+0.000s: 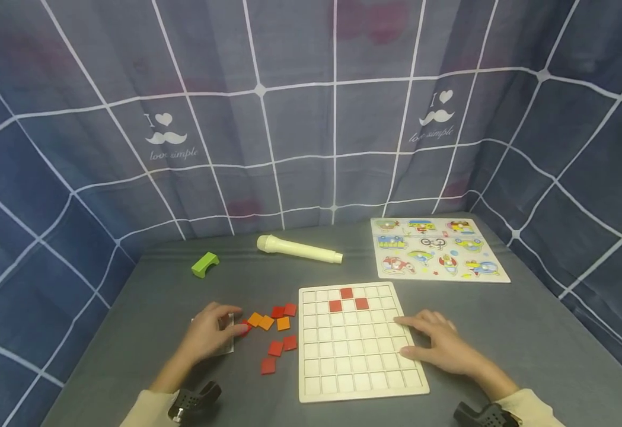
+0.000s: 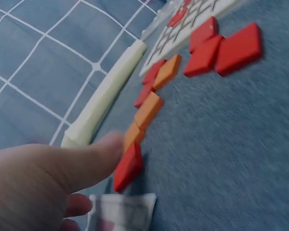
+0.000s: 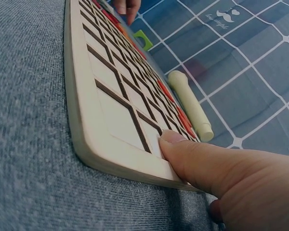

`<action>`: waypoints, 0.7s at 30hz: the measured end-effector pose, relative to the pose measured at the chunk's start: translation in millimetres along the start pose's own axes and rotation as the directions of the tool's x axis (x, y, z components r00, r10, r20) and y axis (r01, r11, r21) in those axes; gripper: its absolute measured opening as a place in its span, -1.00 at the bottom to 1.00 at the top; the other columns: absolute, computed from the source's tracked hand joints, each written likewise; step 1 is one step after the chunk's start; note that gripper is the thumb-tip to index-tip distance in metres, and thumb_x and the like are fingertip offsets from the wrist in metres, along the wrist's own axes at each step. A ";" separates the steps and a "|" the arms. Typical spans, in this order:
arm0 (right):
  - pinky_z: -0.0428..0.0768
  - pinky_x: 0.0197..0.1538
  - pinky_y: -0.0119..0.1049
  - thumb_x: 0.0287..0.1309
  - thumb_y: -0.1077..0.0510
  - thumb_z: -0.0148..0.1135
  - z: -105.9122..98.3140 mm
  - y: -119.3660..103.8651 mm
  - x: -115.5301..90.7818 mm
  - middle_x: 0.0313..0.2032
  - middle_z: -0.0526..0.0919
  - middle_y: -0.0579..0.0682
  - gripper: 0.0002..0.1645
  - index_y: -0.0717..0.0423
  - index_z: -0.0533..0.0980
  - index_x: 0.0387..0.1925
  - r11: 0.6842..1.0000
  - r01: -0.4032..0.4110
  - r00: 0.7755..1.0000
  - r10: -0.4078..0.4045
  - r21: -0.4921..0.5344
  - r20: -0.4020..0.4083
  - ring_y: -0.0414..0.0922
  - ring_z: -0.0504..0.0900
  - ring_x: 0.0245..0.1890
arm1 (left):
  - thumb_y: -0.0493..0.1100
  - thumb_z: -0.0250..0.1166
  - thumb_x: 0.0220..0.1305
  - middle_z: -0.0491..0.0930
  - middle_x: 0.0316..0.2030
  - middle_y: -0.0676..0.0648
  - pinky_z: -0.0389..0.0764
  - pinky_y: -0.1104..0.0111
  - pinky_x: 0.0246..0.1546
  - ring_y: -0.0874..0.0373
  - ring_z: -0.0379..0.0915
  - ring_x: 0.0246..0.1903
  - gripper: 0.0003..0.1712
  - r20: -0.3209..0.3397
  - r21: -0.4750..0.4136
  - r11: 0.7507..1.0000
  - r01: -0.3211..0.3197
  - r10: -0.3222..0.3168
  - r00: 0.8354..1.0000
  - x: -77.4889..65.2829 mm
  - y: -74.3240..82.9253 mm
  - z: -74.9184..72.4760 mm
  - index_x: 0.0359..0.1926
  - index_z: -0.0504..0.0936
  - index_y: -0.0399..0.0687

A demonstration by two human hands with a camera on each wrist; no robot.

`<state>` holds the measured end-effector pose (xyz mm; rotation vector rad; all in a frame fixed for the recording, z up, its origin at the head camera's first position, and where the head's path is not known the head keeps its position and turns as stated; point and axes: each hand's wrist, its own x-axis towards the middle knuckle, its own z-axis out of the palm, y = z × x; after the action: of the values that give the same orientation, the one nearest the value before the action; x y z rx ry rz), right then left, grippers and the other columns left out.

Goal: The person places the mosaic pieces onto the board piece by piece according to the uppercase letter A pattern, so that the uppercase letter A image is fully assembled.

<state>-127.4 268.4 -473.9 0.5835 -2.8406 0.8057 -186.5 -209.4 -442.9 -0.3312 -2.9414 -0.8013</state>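
A pale wooden grid board (image 1: 364, 394) lies in front, with three red tiles (image 1: 346, 293) set in its upper cells. My right hand (image 1: 439, 344) rests at the board's right edge, its thumb (image 3: 183, 149) and index finger touching the rim. To the left, my left hand (image 1: 209, 332) is over a printed card (image 1: 227, 347), which it partly covers. Its thumb (image 2: 94, 161) is beside a loose red tile (image 2: 128, 167); contact is unclear. Thumb and index finger stand apart. Between this hand and the board lie orange tiles (image 1: 265, 322) and several more red tiles (image 1: 276, 348).
A cream toy microphone (image 1: 300, 248) lies behind the board. Far left is a green arch-shaped block (image 1: 205, 264). A picture puzzle board (image 1: 439, 249) with vehicle shapes lies at the back right. A checked curtain (image 1: 300, 130) encloses the grey tabletop (image 1: 257, 397).
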 end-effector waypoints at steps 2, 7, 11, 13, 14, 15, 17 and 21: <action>0.22 -0.08 -0.22 0.04 -0.25 0.39 0.4 0.0 0.1 -0.16 0.46 -0.30 -0.35 -0.25 0.53 0.19 1.000 0.004 1.000 -0.004 -0.002 -0.001 -0.33 0.31 -0.10 | 0.11 0.51 0.01 0.42 -0.41 0.01 0.26 0.43 -0.47 0.26 0.24 -0.46 -0.44 0.036 0.010 1.000 -0.006 0.006 0.999 -4.0 -2.6 -0.4 -0.01 0.70 -0.07; 0.20 -0.10 -0.24 0.03 -0.24 0.40 2.0 1.0 0.6 -0.16 0.45 -0.31 -0.35 -0.25 0.53 0.18 1.000 -0.004 1.000 0.004 0.005 -0.005 -0.33 0.30 -0.11 | 0.14 0.52 -0.02 0.39 -0.35 0.02 0.24 0.44 -0.49 0.26 0.22 -0.46 -0.42 0.044 0.044 0.999 0.000 -0.002 0.999 -7.5 -2.3 3.5 0.01 0.70 -0.02; 0.20 -0.10 -0.23 0.03 -0.25 0.40 2.6 1.4 1.1 -0.16 0.45 -0.31 -0.36 -0.26 0.53 0.19 1.000 -0.004 1.000 0.004 0.000 -0.003 -0.34 0.29 -0.12 | 0.08 0.55 -0.05 0.40 -0.35 0.01 0.24 0.44 -0.49 0.25 0.23 -0.47 -0.50 -0.012 0.062 0.998 0.015 -0.015 1.000 -7.0 -0.9 6.8 -0.08 0.72 -0.02; 0.20 -0.09 -0.23 0.04 -0.25 0.39 2.7 1.2 0.9 -0.17 0.45 -0.30 -0.36 -0.25 0.54 0.18 1.000 -0.004 1.000 0.004 -0.004 -0.001 -0.34 0.29 -0.13 | 0.08 0.56 -0.07 0.40 -0.35 0.00 0.23 0.43 -0.49 0.25 0.24 -0.47 -0.50 -0.018 0.063 0.998 0.030 -0.029 0.999 -7.2 -0.2 7.7 -0.10 0.72 -0.02; 0.21 -0.09 -0.23 0.04 -0.25 0.39 2.6 1.1 0.7 -0.17 0.45 -0.30 -0.36 -0.25 0.54 0.18 1.000 -0.006 1.000 0.006 -0.005 0.000 -0.35 0.29 -0.13 | 0.09 0.56 -0.08 0.39 -0.34 0.00 0.23 0.42 -0.49 0.24 0.24 -0.47 -0.48 -0.014 0.063 0.997 0.039 -0.038 0.999 -7.3 -0.1 8.1 -0.09 0.71 -0.02; 0.21 -0.09 -0.23 0.04 -0.25 0.39 2.4 0.9 0.6 -0.17 0.45 -0.30 -0.36 -0.25 0.54 0.18 1.000 -0.009 1.000 0.009 -0.005 0.002 -0.35 0.29 -0.13 | 0.11 0.56 -0.08 0.39 -0.34 0.00 0.23 0.42 -0.49 0.24 0.24 -0.47 -0.46 -0.005 0.065 0.997 0.049 -0.049 0.999 -7.5 0.1 8.5 -0.08 0.71 -0.01; 0.20 -0.09 -0.23 0.04 -0.25 0.39 2.0 0.6 0.2 -0.17 0.45 -0.30 -0.36 -0.24 0.54 0.18 1.000 -0.016 1.000 0.016 -0.003 0.003 -0.35 0.29 -0.13 | 0.13 0.56 -0.09 0.39 -0.32 -0.01 0.23 0.41 -0.48 0.22 0.24 -0.45 -0.43 0.011 0.064 0.996 0.061 -0.062 0.998 -8.3 0.6 8.6 -0.04 0.70 0.00; 0.20 -0.10 -0.25 0.04 -0.25 0.39 1.9 0.2 -0.3 -0.18 0.44 -0.30 -0.36 -0.23 0.54 0.18 1.000 -0.025 1.000 0.025 0.001 0.005 -0.35 0.28 -0.14 | 0.11 0.56 -0.09 0.39 -0.31 -0.01 0.23 0.40 -0.47 0.21 0.24 -0.43 -0.45 0.011 0.071 0.995 0.068 -0.069 0.998 -11.5 0.8 8.5 -0.06 0.71 0.00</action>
<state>-127.1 267.6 -475.6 0.5517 -2.8575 0.8108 -175.3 -206.6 -451.4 -0.2324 -2.9999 -0.7040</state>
